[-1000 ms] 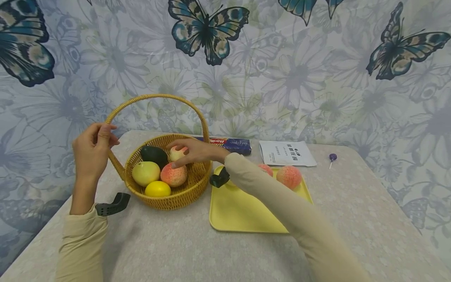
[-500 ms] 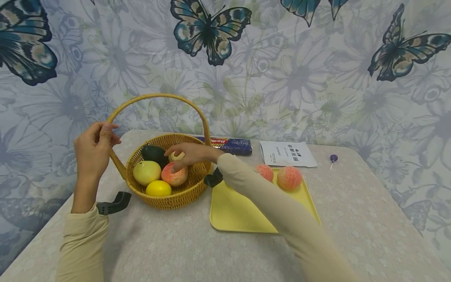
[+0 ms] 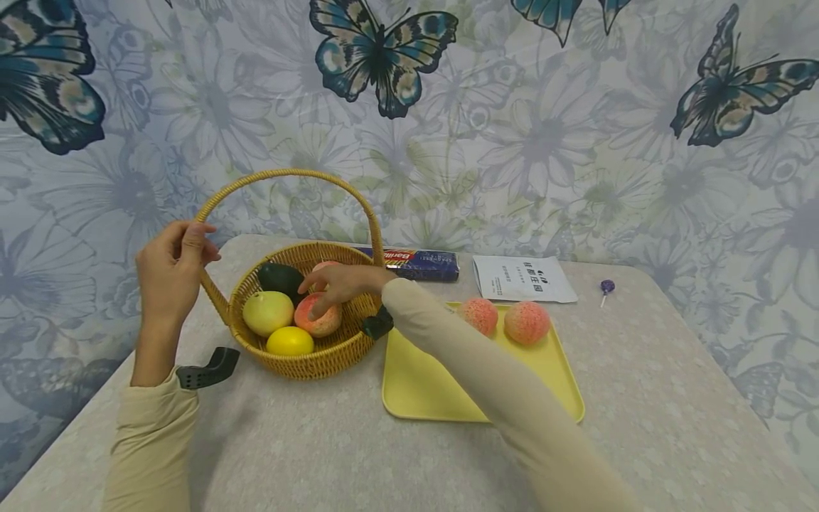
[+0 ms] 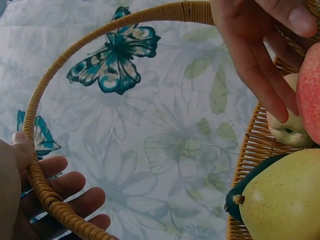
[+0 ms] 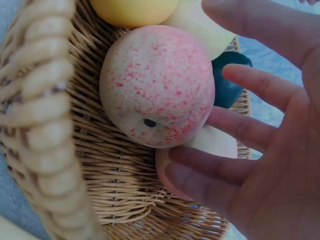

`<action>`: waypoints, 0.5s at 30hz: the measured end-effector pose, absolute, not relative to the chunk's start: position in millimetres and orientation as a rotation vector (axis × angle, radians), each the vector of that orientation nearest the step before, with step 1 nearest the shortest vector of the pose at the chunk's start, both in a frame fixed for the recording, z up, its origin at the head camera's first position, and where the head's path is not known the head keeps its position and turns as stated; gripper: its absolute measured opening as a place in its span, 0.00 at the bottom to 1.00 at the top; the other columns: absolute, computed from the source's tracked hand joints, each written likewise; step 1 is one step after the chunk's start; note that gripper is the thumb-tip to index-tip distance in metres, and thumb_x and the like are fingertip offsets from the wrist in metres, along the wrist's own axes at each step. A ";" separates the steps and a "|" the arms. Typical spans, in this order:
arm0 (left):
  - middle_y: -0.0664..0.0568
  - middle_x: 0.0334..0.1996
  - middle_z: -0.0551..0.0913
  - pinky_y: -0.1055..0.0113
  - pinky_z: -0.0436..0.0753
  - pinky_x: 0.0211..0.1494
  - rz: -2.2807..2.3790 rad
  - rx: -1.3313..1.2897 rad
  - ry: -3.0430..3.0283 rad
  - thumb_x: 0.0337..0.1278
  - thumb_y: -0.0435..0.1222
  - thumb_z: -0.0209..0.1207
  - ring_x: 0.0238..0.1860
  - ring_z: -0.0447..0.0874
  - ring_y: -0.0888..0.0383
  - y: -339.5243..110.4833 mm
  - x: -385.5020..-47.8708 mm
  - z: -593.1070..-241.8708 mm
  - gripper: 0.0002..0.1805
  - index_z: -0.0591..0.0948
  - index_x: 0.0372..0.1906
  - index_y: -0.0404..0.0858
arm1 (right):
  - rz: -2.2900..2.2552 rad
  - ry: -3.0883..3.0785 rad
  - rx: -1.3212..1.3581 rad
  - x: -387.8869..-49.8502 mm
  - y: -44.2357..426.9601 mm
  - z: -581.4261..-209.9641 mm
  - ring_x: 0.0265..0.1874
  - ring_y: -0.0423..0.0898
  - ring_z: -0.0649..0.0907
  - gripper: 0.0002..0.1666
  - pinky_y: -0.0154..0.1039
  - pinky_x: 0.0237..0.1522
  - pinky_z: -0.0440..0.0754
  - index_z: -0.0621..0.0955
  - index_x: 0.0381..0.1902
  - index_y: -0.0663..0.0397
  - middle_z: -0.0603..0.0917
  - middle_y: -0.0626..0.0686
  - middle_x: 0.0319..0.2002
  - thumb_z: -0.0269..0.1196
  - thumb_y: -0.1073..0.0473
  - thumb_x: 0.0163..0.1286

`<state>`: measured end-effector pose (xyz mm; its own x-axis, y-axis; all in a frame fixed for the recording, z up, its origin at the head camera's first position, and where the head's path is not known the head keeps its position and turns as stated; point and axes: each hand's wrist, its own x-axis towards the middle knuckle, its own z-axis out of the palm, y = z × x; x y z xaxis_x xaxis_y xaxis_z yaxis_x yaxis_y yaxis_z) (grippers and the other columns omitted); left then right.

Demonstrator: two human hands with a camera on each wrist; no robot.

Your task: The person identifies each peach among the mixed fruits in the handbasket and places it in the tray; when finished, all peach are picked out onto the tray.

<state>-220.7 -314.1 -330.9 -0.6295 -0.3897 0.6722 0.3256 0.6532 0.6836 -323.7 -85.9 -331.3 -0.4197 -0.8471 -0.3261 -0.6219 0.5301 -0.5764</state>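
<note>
My left hand (image 3: 169,267) holds the left side of the handle of a wicker basket (image 3: 313,366), with thumb and fingers round the cane in the left wrist view. Inside the basket, my right hand (image 3: 342,283) hovers over a red-speckled cream apple (image 5: 155,85). Its fingers are spread beside and behind the apple in the right wrist view; I cannot tell whether they touch. A second pink-and-cream fruit (image 4: 290,131) sits behind, partly hidden by this hand. Around them lie a dark green avocado (image 3: 280,279), a yellow-green pear (image 3: 267,313) and a yellow lemon (image 3: 290,342).
Right of the basket lies a yellow tray (image 3: 435,391) bearing two pink fruits (image 3: 527,322), partly covered by my right sleeve. Behind stand a blue Barilla box (image 3: 425,266) and a white printed packet (image 3: 525,279). A purple lollipop (image 3: 606,287) lies far right.
My right hand has shifted slightly left and down over the apple, and its arm now uncovers more of the tray and its fruits. The left hand stays on the handle.
</note>
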 end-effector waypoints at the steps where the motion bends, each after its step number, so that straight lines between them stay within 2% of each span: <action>1: 0.67 0.20 0.77 0.81 0.72 0.35 -1.039 0.051 -2.000 0.70 0.48 0.49 0.25 0.76 0.72 -314.1 -220.6 -330.8 0.21 0.83 0.45 0.35 | -0.497 2.177 -1.178 -323.7 -86.2 -331.5 0.64 0.49 0.68 0.35 0.36 0.57 0.71 0.66 0.70 0.48 0.65 0.56 0.66 0.63 0.51 0.67; 8: 0.66 0.20 0.76 0.82 0.72 0.35 -1.040 0.050 -1.998 0.70 0.48 0.49 0.25 0.76 0.73 -314.2 -220.0 -330.2 0.21 0.83 0.44 0.35 | -0.421 2.181 -1.220 -323.5 -93.9 -336.0 0.70 0.45 0.62 0.34 0.32 0.64 0.64 0.66 0.70 0.51 0.63 0.51 0.71 0.62 0.53 0.68; 15: 0.64 0.20 0.77 0.81 0.72 0.35 -1.047 0.047 -1.998 0.70 0.48 0.49 0.25 0.76 0.72 -313.1 -220.4 -330.0 0.22 0.83 0.44 0.35 | -0.367 2.221 -1.227 -324.1 -98.9 -340.8 0.70 0.42 0.62 0.33 0.29 0.64 0.62 0.67 0.69 0.50 0.64 0.50 0.70 0.62 0.59 0.67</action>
<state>-220.4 -313.1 -330.0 -0.6322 -0.3895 0.6698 0.3292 0.6476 0.6872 -324.1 -98.9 -340.8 -0.4171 -0.8399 -0.3473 -0.6835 0.5417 -0.4893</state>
